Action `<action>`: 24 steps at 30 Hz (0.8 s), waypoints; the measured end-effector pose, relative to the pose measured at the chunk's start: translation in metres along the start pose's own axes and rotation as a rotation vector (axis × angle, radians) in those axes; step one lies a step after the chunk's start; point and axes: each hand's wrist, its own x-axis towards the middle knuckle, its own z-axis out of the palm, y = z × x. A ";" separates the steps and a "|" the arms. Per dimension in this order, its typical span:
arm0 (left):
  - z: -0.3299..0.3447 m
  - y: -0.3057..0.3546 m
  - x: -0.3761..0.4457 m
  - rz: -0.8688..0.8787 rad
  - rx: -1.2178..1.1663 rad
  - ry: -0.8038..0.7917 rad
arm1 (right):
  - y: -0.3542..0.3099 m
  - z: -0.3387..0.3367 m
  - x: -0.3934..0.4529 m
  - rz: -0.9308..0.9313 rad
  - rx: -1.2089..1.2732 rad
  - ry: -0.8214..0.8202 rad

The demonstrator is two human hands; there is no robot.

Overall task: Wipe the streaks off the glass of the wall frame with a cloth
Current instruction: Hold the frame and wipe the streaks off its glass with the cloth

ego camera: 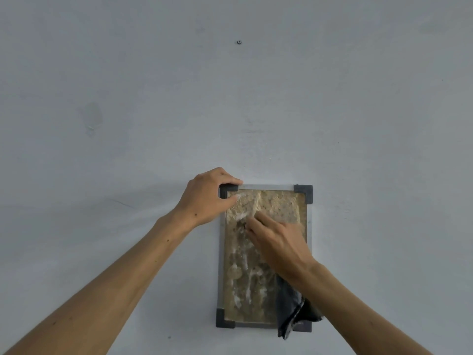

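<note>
- The frame (264, 257) hangs flat on a pale wall (230, 98), in the lower middle of the view, slightly right of centre
- Its long axis runs up and down, with the short edges at top and bottom; it sits nearly square to the view, the bottom drawn in a little
- Thin light rails form the sides, with dark caps at the four corners
- The glass (240, 285) covers a sandy, mottled picture and carries whitish streaks, thickest down the left half and middle
- The left hand (207, 196) grips the frame's upper left corner, fingers curled over the top edge and the thumb on the face just below the cap
- The right hand (276, 242) lies on the upper middle of the glass, fingers nearly straight and pointing up and left, pressing on the cloth (294, 308)
- The cloth is dark; it is seen under the wrist and hangs down over the frame's lower right corner, past the bottom rail; how far it reaches under the palm is hidden
- A small screw (239, 42) sits in the wall high above the frame, well apart from it
</note>
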 end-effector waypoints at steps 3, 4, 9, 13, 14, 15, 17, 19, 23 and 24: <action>-0.007 0.007 -0.007 -0.090 -0.157 -0.020 | 0.001 -0.016 0.013 0.288 0.265 0.036; -0.009 0.011 -0.011 -0.125 -0.221 0.040 | 0.003 -0.022 0.019 0.451 0.418 0.088; -0.014 0.036 -0.030 -0.361 -0.608 -0.006 | -0.006 -0.038 0.038 0.786 0.810 0.113; -0.002 0.048 -0.042 -0.493 -0.782 -0.203 | -0.027 -0.045 0.041 0.784 0.883 0.092; 0.001 0.047 -0.043 -0.509 -0.805 -0.194 | -0.031 -0.044 0.040 0.753 0.852 0.058; 0.003 0.046 -0.045 -0.526 -0.832 -0.181 | -0.035 -0.045 0.039 0.719 0.840 0.012; 0.002 0.040 -0.047 -0.525 -0.836 -0.155 | -0.037 -0.044 0.038 0.699 0.926 -0.095; -0.001 0.031 -0.048 -0.494 -0.764 -0.141 | -0.034 -0.048 0.040 0.782 1.193 -0.158; -0.001 0.016 -0.050 -0.442 -0.652 -0.094 | -0.029 -0.062 0.042 0.830 1.457 -0.201; -0.001 0.014 -0.049 -0.426 -0.611 -0.073 | -0.027 -0.060 0.041 0.777 1.328 -0.195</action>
